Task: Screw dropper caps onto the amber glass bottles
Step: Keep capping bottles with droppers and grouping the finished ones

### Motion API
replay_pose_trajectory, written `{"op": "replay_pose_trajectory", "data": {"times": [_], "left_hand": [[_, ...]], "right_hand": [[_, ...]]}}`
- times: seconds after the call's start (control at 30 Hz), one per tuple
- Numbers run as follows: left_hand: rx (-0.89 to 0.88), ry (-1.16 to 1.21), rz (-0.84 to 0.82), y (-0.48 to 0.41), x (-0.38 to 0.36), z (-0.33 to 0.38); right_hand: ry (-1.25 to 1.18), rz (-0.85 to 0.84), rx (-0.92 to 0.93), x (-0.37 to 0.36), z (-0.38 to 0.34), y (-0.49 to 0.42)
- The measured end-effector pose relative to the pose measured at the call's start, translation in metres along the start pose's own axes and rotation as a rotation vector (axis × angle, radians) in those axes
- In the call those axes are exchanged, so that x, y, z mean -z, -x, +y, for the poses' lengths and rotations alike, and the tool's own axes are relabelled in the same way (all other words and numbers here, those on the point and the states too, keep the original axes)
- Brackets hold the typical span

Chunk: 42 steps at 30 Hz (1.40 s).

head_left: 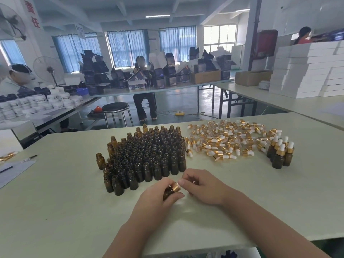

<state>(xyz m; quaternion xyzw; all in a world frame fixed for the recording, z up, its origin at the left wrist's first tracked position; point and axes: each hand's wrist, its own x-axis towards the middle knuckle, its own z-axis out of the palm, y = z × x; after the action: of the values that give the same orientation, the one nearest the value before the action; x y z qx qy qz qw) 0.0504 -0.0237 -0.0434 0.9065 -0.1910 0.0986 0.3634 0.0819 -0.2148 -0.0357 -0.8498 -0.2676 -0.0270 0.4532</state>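
One amber bottle (168,193) is in hand at the lower centre of the frame. It is dark brown glass, tilted, with its neck pointing right, and one gold-collared dropper cap (176,187) sits on that neck. The left hand (158,197) curls round the glass. The right hand (202,186), just right of it, has its fingers bent and pinches the cap, thumb tip against the gold collar; the bulb is hidden.

Just above the hands stands a dense block of open bottles (149,153), well over a hundred and too tightly packed to count exactly. Right of the block lies a heap of loose dropper caps (223,140), many dozens, gold with white bulbs. At centre right stand six or seven capped bottles (279,155), overlapping. Everything rests on a pale table (65,202).
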Motion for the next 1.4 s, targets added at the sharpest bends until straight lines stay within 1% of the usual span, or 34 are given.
{"op": "replay_pose_trajectory", "data": {"times": [0.13, 0.43, 0.63, 0.8, 0.93, 1.13, 1.3, 1.4], "left_hand": [[-0.01, -0.026, 0.007, -0.0002, -0.0014, -0.0006], [-0.013, -0.026, 0.013, 0.0006, -0.0018, -0.0013], [-0.013, -0.069, 0.004, 0.0007, -0.0042, -0.003], [-0.018, -0.071, 0.013, 0.0003, -0.0037, -0.0037], [-0.021, -0.079, 0.004, 0.0003, -0.0038, -0.0031], [-0.027, -0.095, 0.005, 0.0001, -0.0034, -0.0017], [-0.023, -0.092, -0.001, 0.0, -0.0026, 0.0001], [-0.025, -0.094, -0.005, 0.0002, -0.0022, 0.0011]], "right_hand": [[-0.085, 0.009, -0.024, 0.0053, 0.0009, 0.0017], [-0.042, -0.01, -0.002, 0.0057, 0.0005, 0.0022], [-0.031, -0.004, -0.024, 0.0018, -0.0004, 0.0008], [-0.06, -0.004, -0.026, 0.0046, -0.0003, 0.0021], [-0.048, -0.012, 0.007, 0.0061, -0.0003, 0.0033], [-0.086, -0.01, -0.029, 0.0035, -0.0009, 0.0027], [-0.037, -0.029, 0.019, 0.0066, 0.0001, 0.0039], [-0.04, -0.013, 0.021, 0.005, 0.0016, 0.0026]]}}
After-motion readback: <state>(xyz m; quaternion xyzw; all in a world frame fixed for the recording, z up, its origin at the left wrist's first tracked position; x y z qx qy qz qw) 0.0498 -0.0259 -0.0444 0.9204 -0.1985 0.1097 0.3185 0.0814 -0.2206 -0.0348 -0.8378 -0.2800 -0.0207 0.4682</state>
